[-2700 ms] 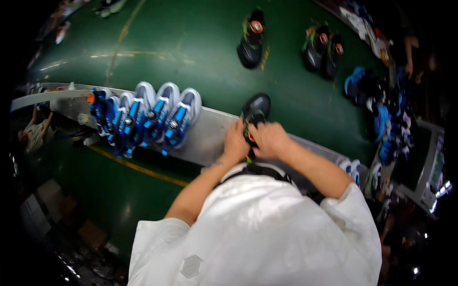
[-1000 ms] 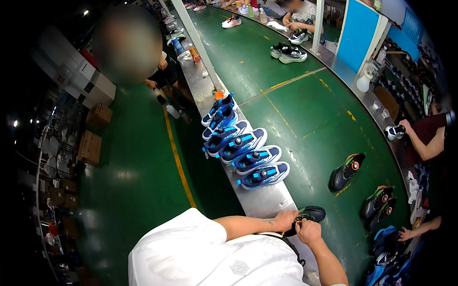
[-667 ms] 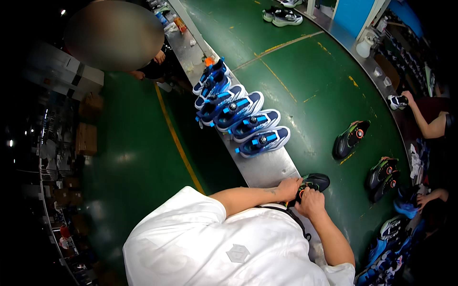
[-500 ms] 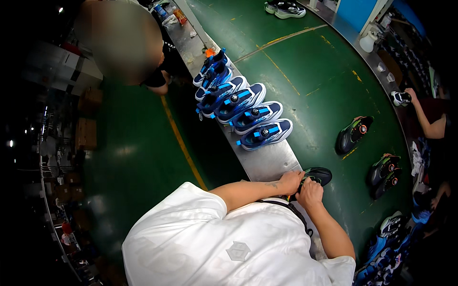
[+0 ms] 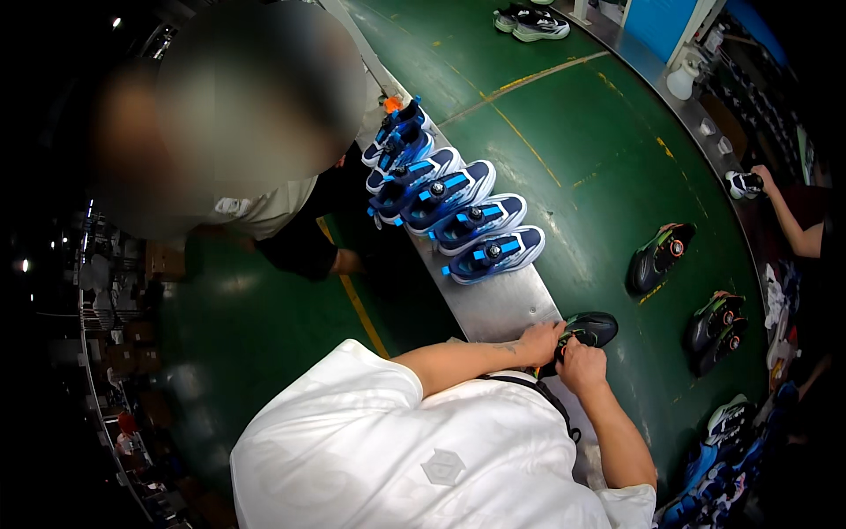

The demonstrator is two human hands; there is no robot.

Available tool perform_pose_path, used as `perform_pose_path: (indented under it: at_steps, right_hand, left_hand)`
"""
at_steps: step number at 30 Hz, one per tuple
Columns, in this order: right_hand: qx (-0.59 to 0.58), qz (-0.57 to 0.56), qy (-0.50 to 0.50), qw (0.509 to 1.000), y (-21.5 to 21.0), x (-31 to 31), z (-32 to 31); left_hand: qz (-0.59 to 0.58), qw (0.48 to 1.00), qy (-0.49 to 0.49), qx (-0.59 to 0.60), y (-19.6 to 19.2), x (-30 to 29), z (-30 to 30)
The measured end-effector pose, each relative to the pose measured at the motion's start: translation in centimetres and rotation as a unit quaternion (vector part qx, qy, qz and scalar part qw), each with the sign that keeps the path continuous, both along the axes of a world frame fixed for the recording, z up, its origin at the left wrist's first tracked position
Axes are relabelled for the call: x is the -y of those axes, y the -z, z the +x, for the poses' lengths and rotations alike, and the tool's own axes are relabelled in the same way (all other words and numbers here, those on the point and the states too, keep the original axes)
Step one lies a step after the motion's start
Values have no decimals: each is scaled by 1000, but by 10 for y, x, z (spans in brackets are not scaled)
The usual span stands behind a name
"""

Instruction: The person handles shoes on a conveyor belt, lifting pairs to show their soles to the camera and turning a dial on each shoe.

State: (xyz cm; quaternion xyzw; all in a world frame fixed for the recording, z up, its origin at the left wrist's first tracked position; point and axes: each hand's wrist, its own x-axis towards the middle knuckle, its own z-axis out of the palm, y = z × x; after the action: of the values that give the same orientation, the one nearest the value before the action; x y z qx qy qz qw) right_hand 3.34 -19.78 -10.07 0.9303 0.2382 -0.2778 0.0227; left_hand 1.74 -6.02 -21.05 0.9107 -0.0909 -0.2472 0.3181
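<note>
Both hands are on one black shoe [image 5: 589, 330]. It sits at the near edge of the green belt [image 5: 564, 132], right where the belt meets the grey metal worktop [image 5: 498, 309]. The left hand [image 5: 539, 340] is on the shoe's near end, fingers curled around it. The right hand [image 5: 582, 365] is touching it from just behind – its fingers are bent and pinch something at the shoe's opening, too small to make out. The toe of the shoe pokes out past both hands.

Farther along the worktop is a row of blue shoes [image 5: 458, 212], side by side and leaning on each other. More dark shoes [image 5: 656, 257] lie out on the belt, well apart from the hands. Another person [image 5: 256, 150] stands beside the worktop – and a different person's arm [image 5: 789, 220] reaches in at the far side of the belt.
</note>
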Motion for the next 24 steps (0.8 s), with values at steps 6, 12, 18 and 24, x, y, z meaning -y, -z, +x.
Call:
perform_pose_path:
  at_steps: [6,12,18,24]
  right_hand:
    - [-13,109,236,965,-22,53,22]
    - [-10,198,410,890,25,126,-1]
    - [-313,371,555,676,38,127,-39]
    - [-230,401,621,633,24,162,-62]
  left_hand:
    - [-15,999,46,-21,22,-2,8]
    - [-206,964,170,20,-17,-45,32]
    - [-163,940,289,-83,-44,-49,61]
    - [-237,944,179,-142,-75,-37,81]
